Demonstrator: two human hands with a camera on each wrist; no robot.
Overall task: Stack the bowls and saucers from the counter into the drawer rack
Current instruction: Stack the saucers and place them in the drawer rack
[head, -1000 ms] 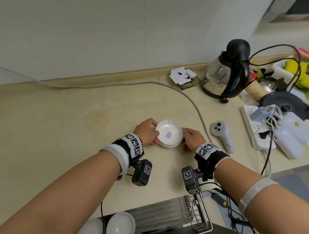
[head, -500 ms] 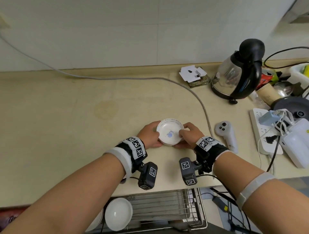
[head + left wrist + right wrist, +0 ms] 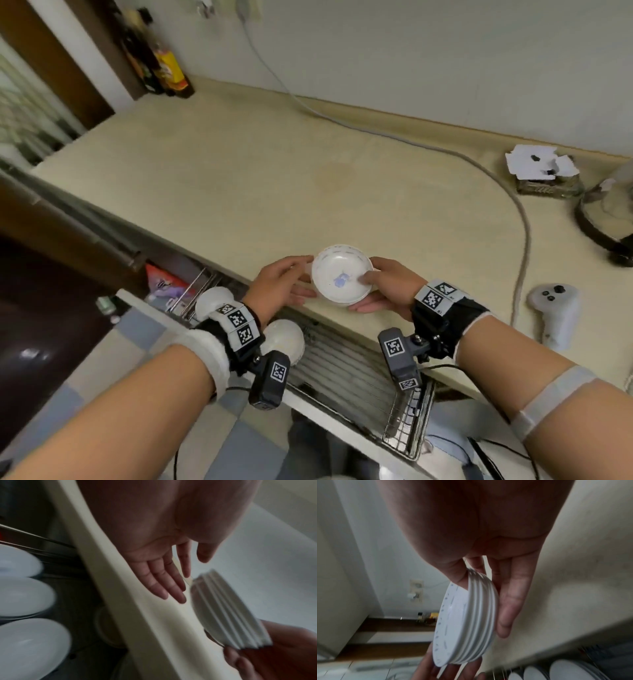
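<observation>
Several stacked saucers, lifted off the bench, are riding in the right hand, thumb over rim; the left hand is releasing, fingers straight, drawer rack below.

Stack of saucers between left hand and right hand above counter front edge; drawer rack with bowls below; controller right; cable behind.

Both arms reach forward. The right hand grips with thumb on top and fingers below. The left hand is flat, fingers straight.
</observation>
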